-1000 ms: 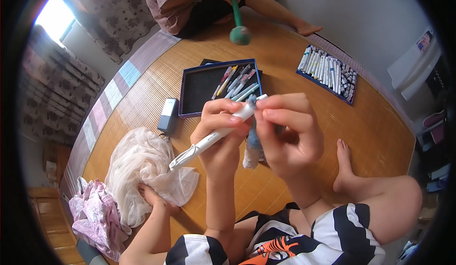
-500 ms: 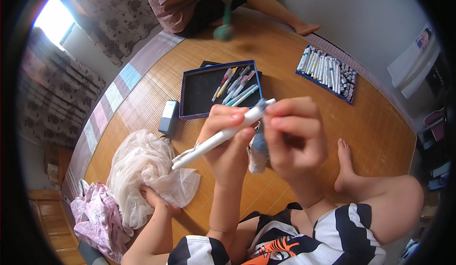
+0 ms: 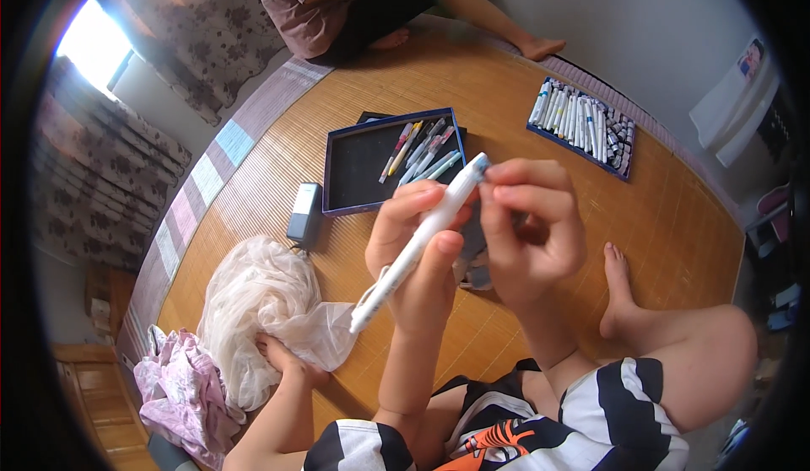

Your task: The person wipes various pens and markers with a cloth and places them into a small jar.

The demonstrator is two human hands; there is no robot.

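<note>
Mat edges seemingly far from pen

I see 1 seated person cut off by the top edge; the right hand partly hides a grey object I cannot identify.

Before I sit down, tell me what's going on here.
Someone seated on the woven mat holds a white pen aslant in the left hand, its clip end low. The right hand has its fingers at a bluish bit by the pen's upper end; whether they grip it is unclear. Ahead, a blue-rimmed tray holds loose pens, and a blue box of white markers lies farther right. A second person sits at the mat's far edge.
</note>
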